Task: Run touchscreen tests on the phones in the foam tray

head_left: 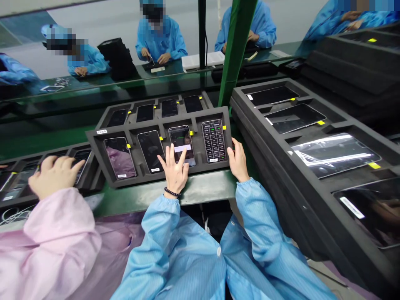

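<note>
A dark foam tray (pixel 101 143) with several phones in slots lies on the green bench in front of me. My left hand (pixel 175 168) is spread over the third phone (pixel 181 143) in the near row, fingertips touching its lit screen. My right hand (pixel 238 160) rests on the tray's right near corner, thumb beside the fourth phone (pixel 214 140), which shows a grid of buttons. The two phones to the left, one (pixel 120 157) and another (pixel 151 151), have dark screens.
A co-worker's hand (pixel 53 175) in a pink sleeve rests on another tray at the left. A stack of foam trays (pixel 250 121) with phones stands at the right. A green post (pixel 235 50) rises behind the tray. Several people in blue coats work across the bench.
</note>
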{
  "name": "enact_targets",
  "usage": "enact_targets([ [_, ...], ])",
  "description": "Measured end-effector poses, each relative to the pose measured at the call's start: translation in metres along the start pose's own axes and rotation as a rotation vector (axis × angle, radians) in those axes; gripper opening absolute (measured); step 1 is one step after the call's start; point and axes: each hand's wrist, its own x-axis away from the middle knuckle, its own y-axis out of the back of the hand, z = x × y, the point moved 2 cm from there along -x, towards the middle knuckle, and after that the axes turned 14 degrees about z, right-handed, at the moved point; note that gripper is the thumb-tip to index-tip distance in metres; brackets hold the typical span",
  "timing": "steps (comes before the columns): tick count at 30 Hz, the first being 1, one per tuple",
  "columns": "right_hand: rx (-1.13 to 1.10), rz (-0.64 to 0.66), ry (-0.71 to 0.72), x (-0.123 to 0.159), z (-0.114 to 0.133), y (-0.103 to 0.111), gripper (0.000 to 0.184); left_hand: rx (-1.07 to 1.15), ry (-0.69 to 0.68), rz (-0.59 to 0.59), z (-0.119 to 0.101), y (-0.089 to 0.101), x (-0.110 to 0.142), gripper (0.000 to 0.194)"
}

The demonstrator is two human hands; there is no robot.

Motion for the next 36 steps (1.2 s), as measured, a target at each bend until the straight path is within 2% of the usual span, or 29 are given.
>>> enact_targets([
  [5, -0.008, 0.001, -0.004, 0.001, 0.001, 0.0, 0.049, 0.004, -0.015, 0.042, -0.002, -0.002, -0.004, 0.051],
  [10, -0.017, -0.006, -0.01, 0.002, 0.0, 0.0, 0.052, 0.025, 0.015, -0.077, 0.003, 0.001, 0.001, 0.057],
  [13, -0.026, -0.012, -0.015, 0.003, 0.001, -0.001, 0.058, 0.034, 0.024, -0.108, 0.004, 0.003, 0.003, 0.056],
  [20, 0.047, -0.01, 0.088, 0.005, 0.012, 0.002, 0.057, 0.058, 0.005, -0.234, -0.002, 0.007, -0.017, 0.051],
  [26, 0.115, -0.008, 0.144, 0.008, 0.018, 0.005, 0.046, 0.007, -0.089, -0.118, 0.003, 0.0, -0.018, 0.046],
  [31, 0.144, 0.01, 0.137, 0.009, 0.018, 0.004, 0.043, -0.001, -0.13, -0.123, 0.007, -0.003, -0.015, 0.049],
  [36, 0.225, 0.105, 0.08, 0.008, 0.017, 0.001, 0.047, -0.011, -0.142, -0.132, 0.006, -0.004, -0.016, 0.048],
])
